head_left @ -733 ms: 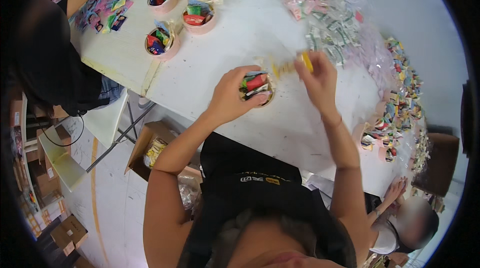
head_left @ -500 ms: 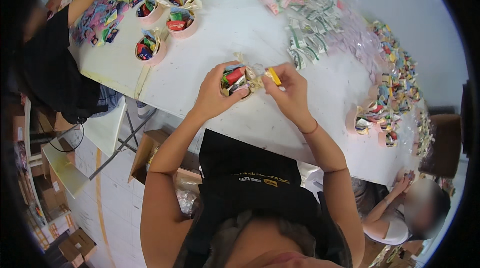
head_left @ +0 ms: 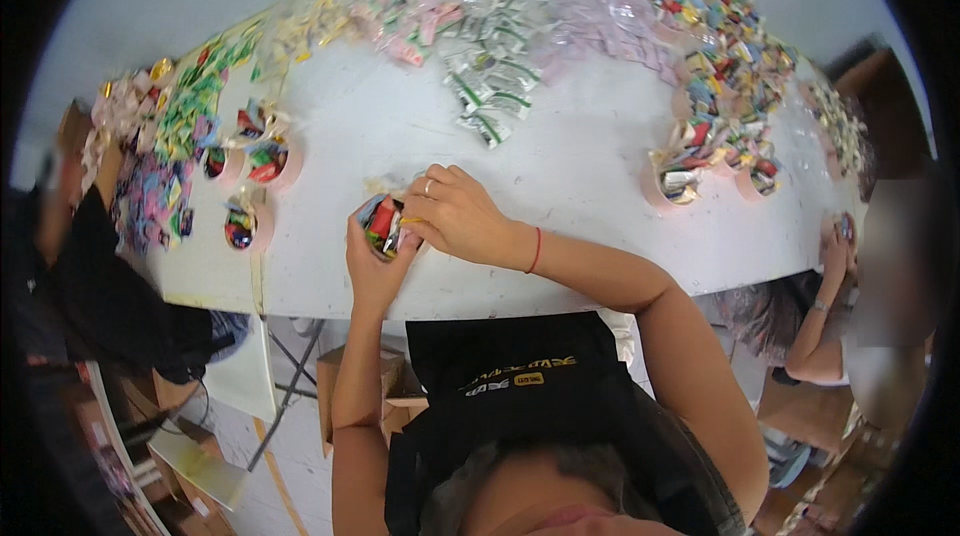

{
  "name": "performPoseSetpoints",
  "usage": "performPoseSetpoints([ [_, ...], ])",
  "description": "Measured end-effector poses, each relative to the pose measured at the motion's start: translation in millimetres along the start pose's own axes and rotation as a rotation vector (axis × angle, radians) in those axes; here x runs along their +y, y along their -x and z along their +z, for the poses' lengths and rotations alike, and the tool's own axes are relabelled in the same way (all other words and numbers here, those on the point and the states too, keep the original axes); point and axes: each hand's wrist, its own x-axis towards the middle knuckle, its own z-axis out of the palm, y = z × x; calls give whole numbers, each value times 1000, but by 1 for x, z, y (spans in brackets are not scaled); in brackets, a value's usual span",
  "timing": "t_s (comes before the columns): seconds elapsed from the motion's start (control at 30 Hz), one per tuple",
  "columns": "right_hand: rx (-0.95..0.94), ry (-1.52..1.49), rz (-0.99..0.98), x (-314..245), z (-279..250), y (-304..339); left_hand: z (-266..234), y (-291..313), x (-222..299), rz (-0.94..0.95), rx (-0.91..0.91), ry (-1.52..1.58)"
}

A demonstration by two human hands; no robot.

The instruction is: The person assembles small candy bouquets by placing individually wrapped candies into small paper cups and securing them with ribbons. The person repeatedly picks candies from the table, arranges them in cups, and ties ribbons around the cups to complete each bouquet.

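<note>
My left hand (head_left: pixel 372 258) holds a small round cup (head_left: pixel 381 226) stuffed with bright wrapped sweets, just above the near edge of the white table (head_left: pixel 560 166). My right hand (head_left: pixel 458 213) rests over the cup's top and pinches a small yellow wrapped piece against it. A red cord circles my right wrist. Both hands are pressed together around the cup.
Piles of wrapped sweets in green, pink, silver and mixed colours (head_left: pixel 480 26) line the table's far side. Filled pink cups (head_left: pixel 262 162) stand at the left, and other cups (head_left: pixel 676 184) at the right. Another person (head_left: pixel 835 266) works at the right end. Cardboard boxes (head_left: pixel 360 376) sit under the table.
My right hand came back from its reach to the right with a yellow piece and now sits on the cup. The view has swung, so the table fills the upper frame.
</note>
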Motion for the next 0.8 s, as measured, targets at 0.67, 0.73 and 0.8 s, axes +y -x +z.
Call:
performPoseSetpoints([
  [0.67, 688, 492, 646, 253, -153, 86, 59, 15, 36, -34, -202, 54],
  [0.73, 556, 695, 621, 274, -154, 67, 62, 17, 43, -50, -213, 94],
  [0.8, 227, 825, 751, 270, -157, 47, 59, 18, 41, 39, -152, -133],
])
